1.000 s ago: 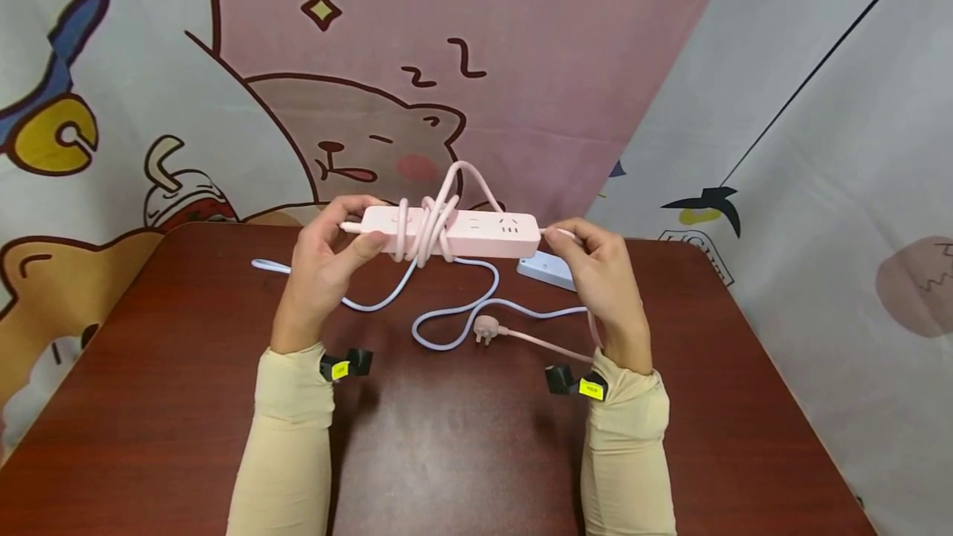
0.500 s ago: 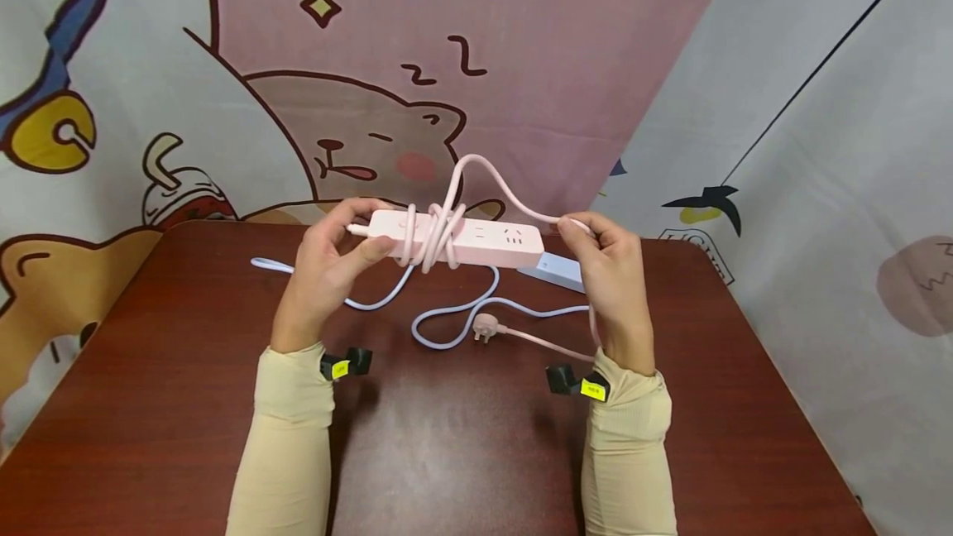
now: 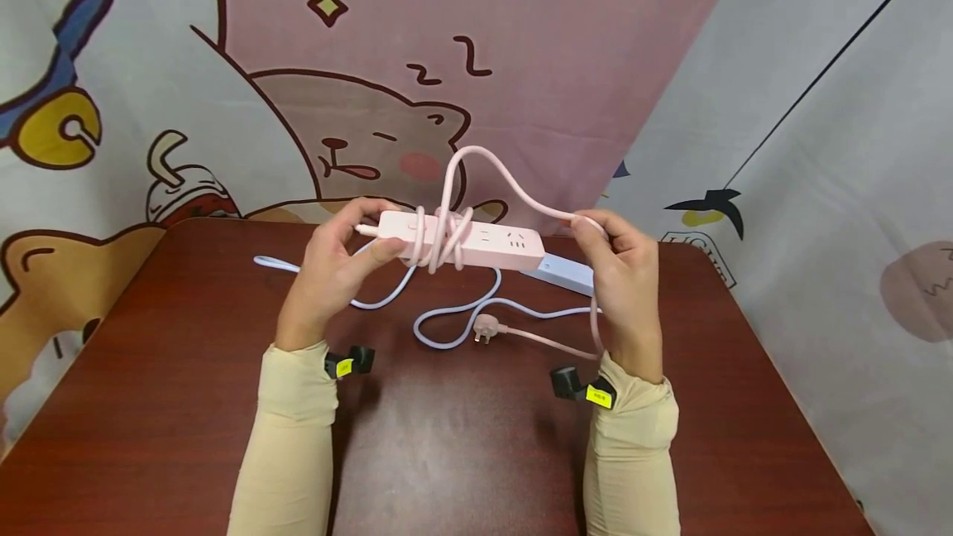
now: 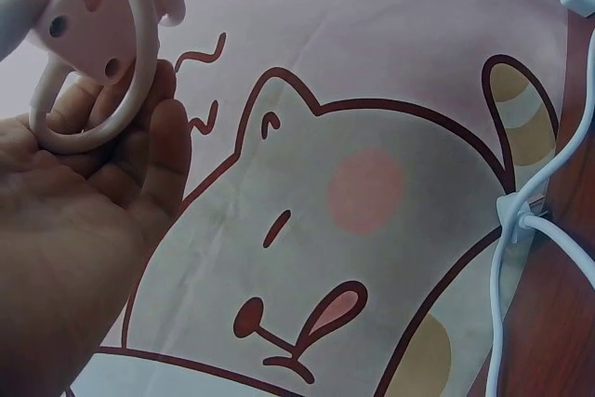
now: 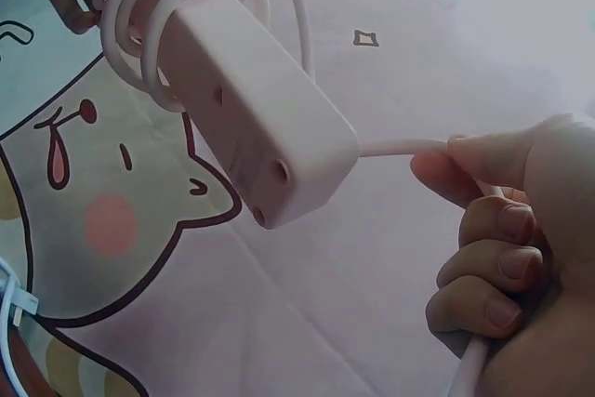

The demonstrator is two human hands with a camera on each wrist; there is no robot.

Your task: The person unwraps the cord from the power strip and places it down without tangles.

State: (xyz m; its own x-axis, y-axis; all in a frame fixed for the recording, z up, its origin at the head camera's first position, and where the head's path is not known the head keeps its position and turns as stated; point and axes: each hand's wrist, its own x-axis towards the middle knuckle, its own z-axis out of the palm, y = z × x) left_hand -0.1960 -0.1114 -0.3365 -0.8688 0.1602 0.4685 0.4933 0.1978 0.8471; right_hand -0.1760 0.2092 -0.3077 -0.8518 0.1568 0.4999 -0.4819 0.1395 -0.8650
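Observation:
A pale pink power strip [image 3: 514, 245] is held up over the table, sockets toward the head camera. My left hand [image 3: 328, 275] grips its left end, thumb on the front edge and fingers behind. Several turns of its pink cord [image 3: 514, 182] wrap the strip's left half, and from them the cord arches up and over to the right. My right hand [image 3: 627, 292] pinches that cord between thumb and forefinger, right of the strip; the right wrist view shows the other fingers [image 5: 488, 267] curled round it. Below, the cord runs down to a pink plug [image 3: 486, 326] on the table.
A light blue power strip [image 3: 567, 274] lies at the back right of the brown table [image 3: 462, 445], partly behind my right hand. Its blue cord [image 3: 441, 346] snakes leftward beneath the raised strip. A cartoon-printed curtain [image 3: 566, 48] hangs behind the table.
My right hand has drawn the cord rightward, away from the strip's right end. The loop over the strip has grown taller and wider. The strip and my left hand have shifted slightly right.

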